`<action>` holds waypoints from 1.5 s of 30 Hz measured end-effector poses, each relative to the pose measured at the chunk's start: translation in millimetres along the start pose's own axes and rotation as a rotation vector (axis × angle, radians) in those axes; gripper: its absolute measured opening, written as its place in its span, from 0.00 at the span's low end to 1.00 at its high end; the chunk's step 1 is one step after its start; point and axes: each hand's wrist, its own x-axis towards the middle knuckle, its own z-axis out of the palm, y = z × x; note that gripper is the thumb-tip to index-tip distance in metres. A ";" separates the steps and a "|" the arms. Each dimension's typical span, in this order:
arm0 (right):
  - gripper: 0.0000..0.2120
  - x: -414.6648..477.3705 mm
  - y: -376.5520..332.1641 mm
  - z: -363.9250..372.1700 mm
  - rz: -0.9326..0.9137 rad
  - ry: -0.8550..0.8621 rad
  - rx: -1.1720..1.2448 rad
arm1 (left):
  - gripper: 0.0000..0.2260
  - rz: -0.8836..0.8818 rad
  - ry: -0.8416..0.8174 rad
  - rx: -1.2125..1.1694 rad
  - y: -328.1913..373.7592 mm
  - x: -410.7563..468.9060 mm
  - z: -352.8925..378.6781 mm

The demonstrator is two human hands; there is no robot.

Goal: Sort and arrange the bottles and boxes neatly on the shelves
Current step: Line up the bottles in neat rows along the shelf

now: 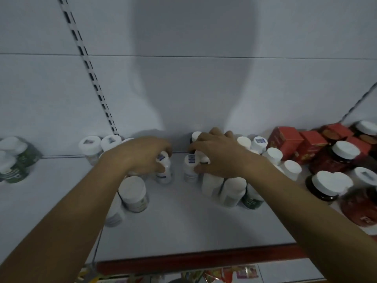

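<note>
The left hand (140,155) is curling round a small white bottle (164,173). Just across the gap, the right hand (217,158) is pinching a second small bottle (190,170) between thumb and fingers. The red boxes (293,144) are sitting well off beyond the right hand.

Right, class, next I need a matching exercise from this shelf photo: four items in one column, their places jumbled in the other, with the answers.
Items
1. red boxes
2. green-labelled bottles
3. nearest dark jar
4. small white bottle

Places
A. gripped by the left hand
B. front right of the shelf
C. far left
D. back right

Pairs: 1-D, 2-C, 3-B, 4-A
</note>
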 end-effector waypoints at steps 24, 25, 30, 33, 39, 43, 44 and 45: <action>0.17 150.5 -117.8 -58.6 -0.424 0.162 0.432 | 0.07 -0.362 0.404 -0.247 -167.3 -188.1 -31.9; 0.14 161.1 -134.9 -58.2 -0.457 0.155 0.438 | 0.08 -0.388 0.396 -0.252 -179.9 -201.2 -28.7; 0.05 206.7 -209.3 -46.7 -0.527 0.093 0.403 | 0.05 -0.437 0.351 -0.240 -228.2 -243.8 0.3; 0.13 231.8 -245.3 -38.0 -0.533 0.073 0.357 | 0.08 -0.464 0.319 -0.241 -250.9 -260.9 18.8; 0.18 267.7 -299.8 -8.2 -0.452 0.075 0.343 | 0.10 -0.497 0.290 -0.260 -285.5 -278.0 44.8; 0.15 277.5 -322.3 10.4 -0.417 0.171 0.222 | 0.11 -0.456 0.299 -0.291 -299.6 -280.3 54.7; 0.15 277.2 -325.4 13.5 -0.412 0.215 0.151 | 0.11 -0.443 0.304 -0.297 -302.2 -279.8 56.4; 0.16 276.3 -327.4 15.8 -0.408 0.262 0.090 | 0.11 -0.429 0.313 -0.303 -304.1 -278.9 58.0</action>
